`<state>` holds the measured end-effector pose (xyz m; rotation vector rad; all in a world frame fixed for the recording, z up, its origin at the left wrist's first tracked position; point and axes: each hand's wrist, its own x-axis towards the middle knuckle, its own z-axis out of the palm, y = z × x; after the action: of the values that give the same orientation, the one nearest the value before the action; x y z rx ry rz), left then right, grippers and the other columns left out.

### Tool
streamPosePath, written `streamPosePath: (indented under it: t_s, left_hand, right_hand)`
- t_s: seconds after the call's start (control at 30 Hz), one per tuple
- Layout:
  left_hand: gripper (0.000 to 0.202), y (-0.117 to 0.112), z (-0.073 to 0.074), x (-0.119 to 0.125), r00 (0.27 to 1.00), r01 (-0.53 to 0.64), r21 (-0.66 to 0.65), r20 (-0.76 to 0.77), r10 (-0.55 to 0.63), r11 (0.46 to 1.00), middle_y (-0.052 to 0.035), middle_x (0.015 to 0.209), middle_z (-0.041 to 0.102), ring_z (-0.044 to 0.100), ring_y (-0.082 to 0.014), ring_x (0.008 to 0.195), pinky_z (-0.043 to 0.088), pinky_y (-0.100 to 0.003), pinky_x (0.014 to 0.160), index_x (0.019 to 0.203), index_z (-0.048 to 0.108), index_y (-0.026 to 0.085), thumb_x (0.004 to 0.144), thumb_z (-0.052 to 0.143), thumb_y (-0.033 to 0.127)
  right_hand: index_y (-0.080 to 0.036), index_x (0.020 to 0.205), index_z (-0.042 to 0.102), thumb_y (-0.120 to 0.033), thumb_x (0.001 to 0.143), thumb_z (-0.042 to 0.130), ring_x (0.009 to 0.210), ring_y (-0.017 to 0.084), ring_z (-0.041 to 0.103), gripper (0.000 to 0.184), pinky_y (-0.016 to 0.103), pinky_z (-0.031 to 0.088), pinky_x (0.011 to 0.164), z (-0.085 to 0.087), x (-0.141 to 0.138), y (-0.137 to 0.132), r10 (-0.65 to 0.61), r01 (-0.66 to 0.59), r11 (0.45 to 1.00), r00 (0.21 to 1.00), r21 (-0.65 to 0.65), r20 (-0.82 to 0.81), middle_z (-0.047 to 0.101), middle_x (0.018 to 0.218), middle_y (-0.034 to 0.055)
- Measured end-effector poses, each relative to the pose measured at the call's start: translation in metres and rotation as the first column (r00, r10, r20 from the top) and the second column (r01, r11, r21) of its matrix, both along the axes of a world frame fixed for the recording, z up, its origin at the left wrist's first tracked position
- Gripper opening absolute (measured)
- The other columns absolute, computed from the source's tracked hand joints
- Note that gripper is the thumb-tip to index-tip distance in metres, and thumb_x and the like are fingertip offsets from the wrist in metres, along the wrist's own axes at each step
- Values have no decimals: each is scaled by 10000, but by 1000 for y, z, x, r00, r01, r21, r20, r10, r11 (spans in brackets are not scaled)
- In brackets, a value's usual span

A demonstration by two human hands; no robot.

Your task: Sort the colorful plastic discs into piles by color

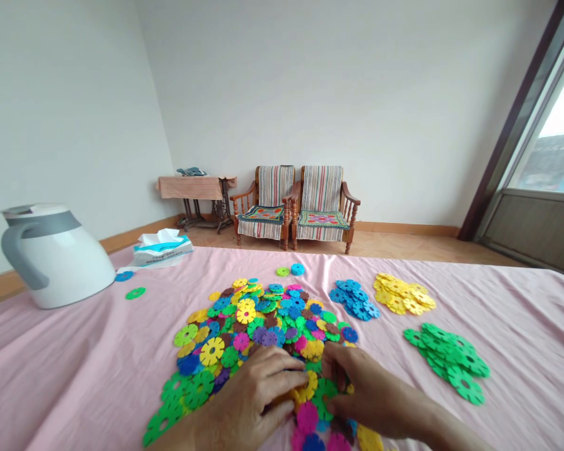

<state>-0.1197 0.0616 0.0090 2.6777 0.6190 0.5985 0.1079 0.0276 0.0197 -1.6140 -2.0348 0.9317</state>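
Flat, notched plastic discs [269,337] lie in a mottled pile — the left hand [263,388] curled against a yellow disc [312,388], the right hand [361,383] bent around a green disc [323,393]; whether either grips, I cannot tell. Rightward, a blue heap [355,300], yellow heap [399,293] and green heap [446,354] share creased pink cloth [70,376]. Beyond — wooden chairs [322,188], smooth pale wall [263,81].

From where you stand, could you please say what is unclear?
Head view: part of the pile, covered by the left hand.
Head view: the pile's near end, cut by the bottom edge.
Head view: whether the right hand holds the green disc; its thumb hides this.
Head view: tissue box print, too small.
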Motion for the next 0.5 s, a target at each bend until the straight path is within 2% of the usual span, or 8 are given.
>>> streamPosePath:
  t_s: [0.1, 0.2, 0.3, 0.37, 0.5]
  left_hand:
    - [404, 0, 0, 0, 1000, -3, -4, 10, 3, 1000, -59, 1195, 636, 551, -217, 1097, 427, -364, 983, 1240, 588, 246, 854, 606, 128]
    - [355, -2, 3, 1, 1000, -1, 9, 13, 1, 1000, -61, 1174, 648, 561, -225, 1072, 436, -376, 955, 1175, 634, 247, 842, 612, 126]
    - [314, -3, 3, 1, 1000, -2, 23, 13, 2, 1000, -55, 1150, 660, 569, -222, 1051, 441, -366, 933, 1110, 667, 241, 825, 624, 118]
    - [308, -3, 2, 1, 1000, -1, 27, 19, 1, 1000, -52, 1144, 662, 571, -218, 1046, 438, -362, 927, 1093, 672, 234, 817, 626, 105]
    - [268, -3, 0, 1, 999, 4, 21, 41, -5, 1000, -54, 1131, 667, 577, -210, 1034, 433, -357, 920, 1064, 674, 219, 829, 616, 104]
  right_hand:
    - [-193, 730, 492, -88, 650, 519, 600, 92, 418, 134, 205, 309, 530, 4, 6, 6, 10, -6, 999, 993, 37, -115, 458, 642, -66]
    - [-194, 715, 511, -152, 730, 504, 582, 97, 419, 45, 211, 307, 530, 11, 32, 15, -49, 61, 986, 996, 155, -78, 458, 612, -62]
    - [-203, 682, 520, -228, 773, 478, 579, 120, 443, 103, 232, 317, 539, 13, 77, 25, -159, 135, 952, 985, 274, 66, 499, 599, -40]
    - [-209, 643, 515, -237, 759, 469, 573, 139, 465, 128, 247, 321, 543, 9, 111, 28, -266, 203, 926, 949, 319, 168, 525, 583, -25]
    - [-214, 511, 490, -141, 636, 518, 553, 159, 488, 148, 264, 301, 542, -4, 170, 27, -467, 353, 858, 838, 375, 282, 540, 523, -6]
